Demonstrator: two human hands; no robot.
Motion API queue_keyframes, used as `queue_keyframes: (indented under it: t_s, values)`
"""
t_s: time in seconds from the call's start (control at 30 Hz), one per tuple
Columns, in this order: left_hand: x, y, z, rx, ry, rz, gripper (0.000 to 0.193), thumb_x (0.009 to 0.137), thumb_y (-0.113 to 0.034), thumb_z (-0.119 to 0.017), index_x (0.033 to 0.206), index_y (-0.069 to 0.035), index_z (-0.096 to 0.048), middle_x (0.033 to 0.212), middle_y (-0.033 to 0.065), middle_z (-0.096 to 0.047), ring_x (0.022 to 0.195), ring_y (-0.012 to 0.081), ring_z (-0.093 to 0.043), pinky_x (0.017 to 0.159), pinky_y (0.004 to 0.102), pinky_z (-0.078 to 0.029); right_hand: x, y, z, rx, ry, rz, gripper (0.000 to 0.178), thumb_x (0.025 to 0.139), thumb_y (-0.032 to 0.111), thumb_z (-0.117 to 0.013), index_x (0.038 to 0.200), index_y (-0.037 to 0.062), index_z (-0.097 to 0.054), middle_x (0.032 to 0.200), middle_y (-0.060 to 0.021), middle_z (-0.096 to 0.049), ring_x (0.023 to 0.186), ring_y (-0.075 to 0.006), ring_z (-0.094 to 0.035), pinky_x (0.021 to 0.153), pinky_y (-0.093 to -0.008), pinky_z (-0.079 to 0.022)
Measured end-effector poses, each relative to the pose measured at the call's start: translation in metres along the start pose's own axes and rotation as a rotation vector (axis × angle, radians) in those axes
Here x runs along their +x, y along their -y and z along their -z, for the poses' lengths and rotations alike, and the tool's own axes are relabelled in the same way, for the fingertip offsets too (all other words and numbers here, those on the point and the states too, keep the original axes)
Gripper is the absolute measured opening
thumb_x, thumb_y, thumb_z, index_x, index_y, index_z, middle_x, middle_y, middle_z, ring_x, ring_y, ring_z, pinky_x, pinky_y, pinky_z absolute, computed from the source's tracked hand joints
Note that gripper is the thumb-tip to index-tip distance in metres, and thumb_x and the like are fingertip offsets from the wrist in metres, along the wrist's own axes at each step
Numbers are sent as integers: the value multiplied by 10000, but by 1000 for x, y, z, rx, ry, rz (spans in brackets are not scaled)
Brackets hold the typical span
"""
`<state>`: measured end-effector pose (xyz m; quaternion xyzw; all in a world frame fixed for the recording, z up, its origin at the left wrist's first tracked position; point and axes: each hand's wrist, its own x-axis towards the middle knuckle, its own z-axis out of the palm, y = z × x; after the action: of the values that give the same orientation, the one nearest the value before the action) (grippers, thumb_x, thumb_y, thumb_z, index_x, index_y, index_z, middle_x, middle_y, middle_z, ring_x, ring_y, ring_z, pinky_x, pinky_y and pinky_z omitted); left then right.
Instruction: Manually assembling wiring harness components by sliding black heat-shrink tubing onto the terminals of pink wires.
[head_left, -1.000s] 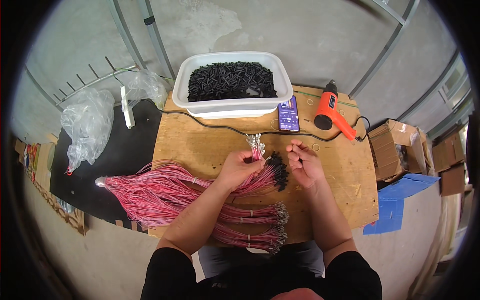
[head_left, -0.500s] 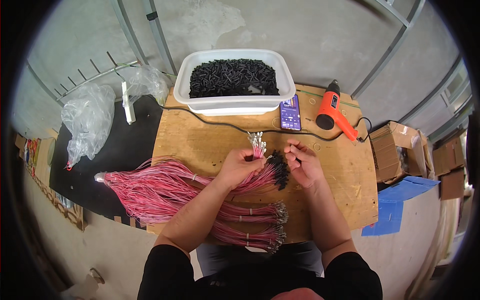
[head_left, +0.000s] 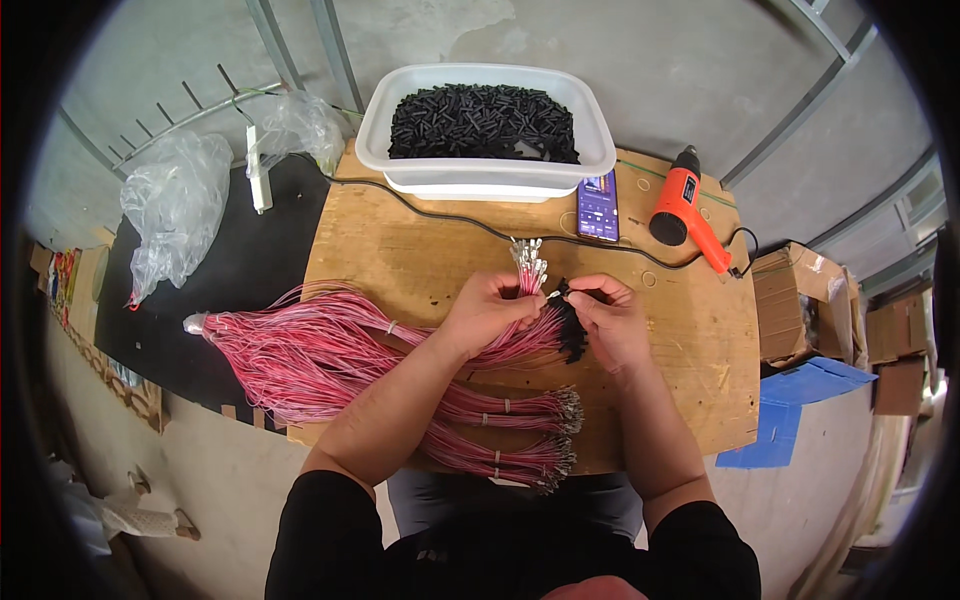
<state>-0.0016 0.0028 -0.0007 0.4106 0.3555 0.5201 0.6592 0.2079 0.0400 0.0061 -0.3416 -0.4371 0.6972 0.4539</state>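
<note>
A bunch of pink-and-white wires (head_left: 527, 284) stands upright in my left hand (head_left: 489, 311), its silvery metal terminals poking up above the closed fingers. One terminal (head_left: 553, 294) sticks out sideways toward my right hand (head_left: 610, 318). The right thumb and fingers are pinched at that terminal's tip; whatever small piece lies between them is too hidden to make out. Below and between the hands, several wire ends covered by black sleeves (head_left: 573, 340) rest on the table. Two tied wire bundles with bare terminals (head_left: 566, 410) lie nearer to me.
A white tub (head_left: 597, 160) full of short black tubes stands at the back. Right of it are a phone (head_left: 598, 212) and an orange heat gun (head_left: 685, 205). A black cable (head_left: 440, 216) crosses the wooden table (head_left: 690, 350). Plastic bags (head_left: 180, 210) lie left; cardboard boxes (head_left: 785, 310) stand right.
My right hand has moved in toward the left one, and its fingers have closed at a terminal's tip. The left hand still grips the wires. The view has shifted slightly.
</note>
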Motion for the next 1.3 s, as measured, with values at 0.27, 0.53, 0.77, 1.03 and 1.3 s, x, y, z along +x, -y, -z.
queue_keyframes:
  t_s: [0.27, 0.53, 0.77, 1.03, 1.3]
  values:
    - [0, 0, 1, 21, 7, 15, 91, 914, -30, -688, 959, 47, -665, 796, 56, -635, 697, 121, -577, 660, 256, -465, -4, 2, -8, -86, -29, 10, 136, 887, -32, -704, 1021, -13, -717, 711, 51, -587, 560, -8, -402, 504, -181, -286]
    - [0, -2, 1, 99, 18, 47, 71, 910, -21, -678, 935, 45, -667, 766, 53, -633, 675, 116, -575, 646, 254, -459, -3, -2, -9, -64, -68, 34, 154, 895, -36, -693, 1046, -28, -722, 824, -10, -686, 572, -4, -421, 508, -172, -315]
    - [-1, -1, 1, 116, 0, 57, 71, 908, -27, -685, 917, 42, -673, 760, 53, -639, 661, 115, -577, 639, 251, -461, -2, -4, -4, -127, -28, 70, 145, 903, -19, -695, 1045, -17, -728, 821, 4, -678, 570, -2, -414, 501, -174, -312]
    - [0, 5, 4, 110, -12, 45, 125, 891, -57, -709, 965, 44, -710, 749, 22, -657, 658, 66, -577, 609, 235, -467, -3, -3, -6, -180, -4, 101, 125, 906, -10, -703, 1026, 7, -735, 794, 28, -652, 595, -6, -445, 513, -177, -330]
    - [0, 2, 3, 107, 13, 48, 121, 893, -56, -701, 944, 54, -704, 735, 29, -651, 645, 73, -574, 607, 238, -463, -3, -1, -4, -208, 36, 148, 101, 908, -20, -697, 999, 3, -732, 875, 8, -689, 667, -16, -512, 572, -177, -391]
